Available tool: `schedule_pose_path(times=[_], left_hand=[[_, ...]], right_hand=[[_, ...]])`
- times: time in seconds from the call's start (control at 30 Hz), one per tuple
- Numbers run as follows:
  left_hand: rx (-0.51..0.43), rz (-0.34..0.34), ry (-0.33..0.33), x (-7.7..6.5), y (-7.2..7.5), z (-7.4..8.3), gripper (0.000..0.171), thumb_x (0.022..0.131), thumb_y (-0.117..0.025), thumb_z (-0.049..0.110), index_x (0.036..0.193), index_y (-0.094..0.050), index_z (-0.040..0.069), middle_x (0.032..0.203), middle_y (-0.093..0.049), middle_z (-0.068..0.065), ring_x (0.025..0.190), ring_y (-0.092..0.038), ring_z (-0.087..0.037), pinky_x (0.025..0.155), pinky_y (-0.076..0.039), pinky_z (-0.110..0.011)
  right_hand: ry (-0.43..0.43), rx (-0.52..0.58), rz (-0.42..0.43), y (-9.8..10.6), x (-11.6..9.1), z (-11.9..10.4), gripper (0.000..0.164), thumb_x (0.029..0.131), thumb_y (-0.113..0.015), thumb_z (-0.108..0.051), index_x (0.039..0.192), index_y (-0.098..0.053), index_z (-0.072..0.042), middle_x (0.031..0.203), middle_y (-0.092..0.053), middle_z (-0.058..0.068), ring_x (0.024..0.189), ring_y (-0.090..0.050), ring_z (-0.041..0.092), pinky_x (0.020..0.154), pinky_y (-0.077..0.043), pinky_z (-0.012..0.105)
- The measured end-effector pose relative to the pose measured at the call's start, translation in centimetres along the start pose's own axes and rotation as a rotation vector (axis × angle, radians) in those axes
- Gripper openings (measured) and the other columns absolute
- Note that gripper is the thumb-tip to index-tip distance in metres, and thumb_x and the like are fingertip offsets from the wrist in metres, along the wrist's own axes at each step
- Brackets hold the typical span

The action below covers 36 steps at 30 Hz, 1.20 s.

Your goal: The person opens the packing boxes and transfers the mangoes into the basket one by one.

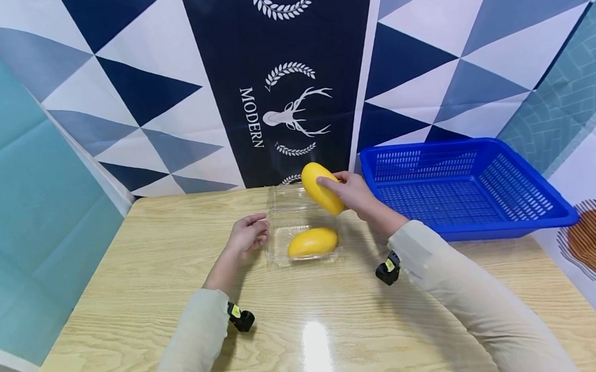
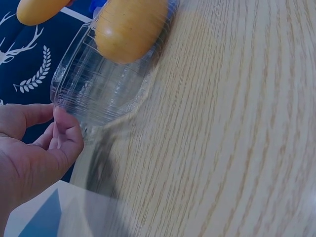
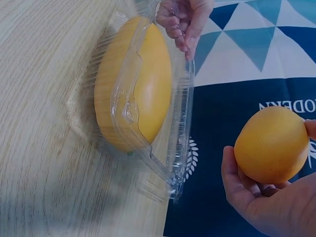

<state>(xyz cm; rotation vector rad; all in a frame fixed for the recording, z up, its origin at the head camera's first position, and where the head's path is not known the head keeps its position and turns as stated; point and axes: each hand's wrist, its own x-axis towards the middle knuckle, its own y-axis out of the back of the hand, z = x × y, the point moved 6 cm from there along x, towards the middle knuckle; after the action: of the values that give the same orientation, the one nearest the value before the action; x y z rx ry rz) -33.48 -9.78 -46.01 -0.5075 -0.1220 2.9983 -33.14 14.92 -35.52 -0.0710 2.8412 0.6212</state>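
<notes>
In the head view a clear plastic clamshell container (image 1: pixel 280 246) sits on the table with its lid raised at the back. One yellow mango (image 1: pixel 311 242) lies inside it, lengthwise along the front. My left hand (image 1: pixel 248 234) pinches the container's left edge between thumb and fingers, as the left wrist view shows of the hand (image 2: pixel 37 148). Above the container's back right part, my right hand (image 1: pixel 354 193) holds a second mango (image 1: pixel 320 187), tilted, clear of the container. In the right wrist view the fingers curl round that mango (image 3: pixel 271 143) from below.
A blue plastic basket (image 1: pixel 534 228) stands at the back right, beside my right forearm. The wooden table (image 1: pixel 146 312) ends at a patterned cloth backdrop (image 1: pixel 175 131) close behind the container. A teal panel (image 1: pixel 23 188) borders the left side.
</notes>
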Motion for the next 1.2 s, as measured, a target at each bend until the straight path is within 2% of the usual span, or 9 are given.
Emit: schedule_pose_path(times=[0.37, 0.87, 1.2], left_hand=[[0.001, -0.004, 0.008, -0.2, -0.1, 0.2, 0.041, 0.093, -0.053, 0.003, 0.133, -0.046, -0.001, 0.098, -0.055, -0.010, 0.064, -0.054, -0.006, 0.054, -0.047, -0.014], [0.008, 0.005, 0.011, -0.1, -0.1, 0.1, 0.041, 0.093, -0.054, 0.005, 0.133, -0.047, -0.001, 0.099, -0.055, -0.010, 0.065, -0.053, -0.007, 0.054, -0.047, -0.014], [0.012, 0.007, 0.008, -0.1, -0.1, 0.1, 0.041, 0.093, -0.054, 0.005, 0.133, -0.047, 0.000, 0.098, -0.054, -0.009, 0.066, -0.053, -0.006, 0.054, -0.047, -0.014]], right_hand=[[0.009, 0.004, 0.019, 0.7, -0.1, 0.0, 0.068, 0.087, -0.058, -0.052, 0.134, -0.044, -0.006, 0.121, -0.052, 0.014, 0.095, -0.054, 0.023, 0.066, -0.056, 0.026], [0.015, -0.001, 0.029, 1.5, -0.2, 0.2, 0.072, 0.086, -0.056, -0.057, 0.136, -0.043, -0.007, 0.123, -0.051, 0.014, 0.099, -0.054, 0.025, 0.080, -0.056, 0.034], [0.027, -0.029, 0.039, 2.3, -0.4, 0.3, 0.069, 0.087, -0.054, -0.056, 0.133, -0.045, -0.006, 0.119, -0.053, 0.014, 0.096, -0.055, 0.023, 0.070, -0.056, 0.027]])
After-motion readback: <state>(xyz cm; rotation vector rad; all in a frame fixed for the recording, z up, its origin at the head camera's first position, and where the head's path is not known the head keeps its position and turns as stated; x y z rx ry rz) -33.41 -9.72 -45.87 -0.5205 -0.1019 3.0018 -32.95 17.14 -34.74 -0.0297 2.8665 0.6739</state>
